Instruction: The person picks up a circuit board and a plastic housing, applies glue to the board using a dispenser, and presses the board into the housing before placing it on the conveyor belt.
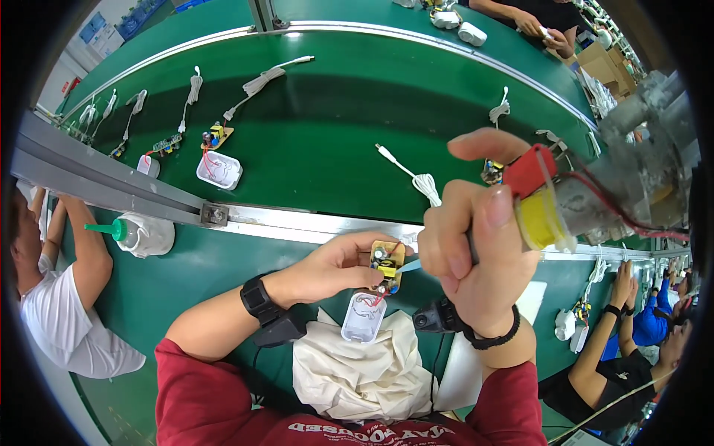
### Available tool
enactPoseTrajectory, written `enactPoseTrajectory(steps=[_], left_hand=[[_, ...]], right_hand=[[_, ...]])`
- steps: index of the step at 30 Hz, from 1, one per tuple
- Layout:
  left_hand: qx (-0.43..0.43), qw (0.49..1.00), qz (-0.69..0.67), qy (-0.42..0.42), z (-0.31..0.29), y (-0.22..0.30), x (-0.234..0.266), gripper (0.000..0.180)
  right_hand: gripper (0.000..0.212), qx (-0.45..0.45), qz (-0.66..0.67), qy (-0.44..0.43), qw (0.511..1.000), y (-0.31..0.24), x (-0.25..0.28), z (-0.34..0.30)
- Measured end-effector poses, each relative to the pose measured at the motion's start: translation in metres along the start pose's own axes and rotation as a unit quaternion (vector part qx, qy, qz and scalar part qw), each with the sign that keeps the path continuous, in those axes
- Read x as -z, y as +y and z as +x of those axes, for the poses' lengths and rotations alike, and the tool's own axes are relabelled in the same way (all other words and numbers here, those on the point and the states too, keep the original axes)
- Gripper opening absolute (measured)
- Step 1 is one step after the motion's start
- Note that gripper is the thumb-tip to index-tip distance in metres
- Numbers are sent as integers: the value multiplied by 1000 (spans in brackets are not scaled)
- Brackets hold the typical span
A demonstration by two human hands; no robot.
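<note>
My left hand (pixel 346 267) is closed on the edges of a small circuit board (pixel 387 269) with a yellow transformer, capacitors and red wires. Below it, a white plastic charger casing (pixel 364 318) lies open, joined to the board by red wires. My right hand (pixel 476 245) wraps round a grey cylindrical tool (pixel 587 201) with a yellow band, a red switch block and wires; one finger is raised beside the red block. A pale blue pointed tip (pixel 410 266) comes out from under the right hand and meets the board's right side. My fingers hide where tip and body join.
A cream cloth (pixel 357 364) lies before me. A white bottle with green nozzle (pixel 145 232) stands left. Beyond a metal rail (pixel 282 223), a green belt (pixel 320 149) carries white cables (pixel 264 79), boards and an open casing (pixel 219 171). Other people work left, right and across.
</note>
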State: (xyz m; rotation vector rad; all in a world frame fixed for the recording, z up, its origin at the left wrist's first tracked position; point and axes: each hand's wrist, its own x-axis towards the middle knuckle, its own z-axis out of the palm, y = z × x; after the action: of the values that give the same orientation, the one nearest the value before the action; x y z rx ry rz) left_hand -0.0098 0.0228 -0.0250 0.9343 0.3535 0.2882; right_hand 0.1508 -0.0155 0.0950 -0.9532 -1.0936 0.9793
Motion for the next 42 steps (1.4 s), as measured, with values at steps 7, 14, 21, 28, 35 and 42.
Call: enactPoseTrajectory(steps=[7,14,21,28,35,42], left_hand=[[-156,983,86,53,29,43,-2,58],[-311,911,250,107,72,83,-5,60],[-156,841,393,336,68,97,20,58],[-234,658,636,329,53,75,27,59],[-218,641,647,350,4,88,15,42],[-85,480,688,537,-42,134,55,26]], right_hand=[[49,12,5,-38,999,-13,-9,-8],[42,-20,39,-19,999,-27,-23,-15],[36,-7,43,-30,999,-32,-25,-16],[33,9,49,-30,998,-36,-23,-16],[32,-1,35,-40,999,-37,-13,-12],[31,-5,46,-48,998,-44,-11,-13]])
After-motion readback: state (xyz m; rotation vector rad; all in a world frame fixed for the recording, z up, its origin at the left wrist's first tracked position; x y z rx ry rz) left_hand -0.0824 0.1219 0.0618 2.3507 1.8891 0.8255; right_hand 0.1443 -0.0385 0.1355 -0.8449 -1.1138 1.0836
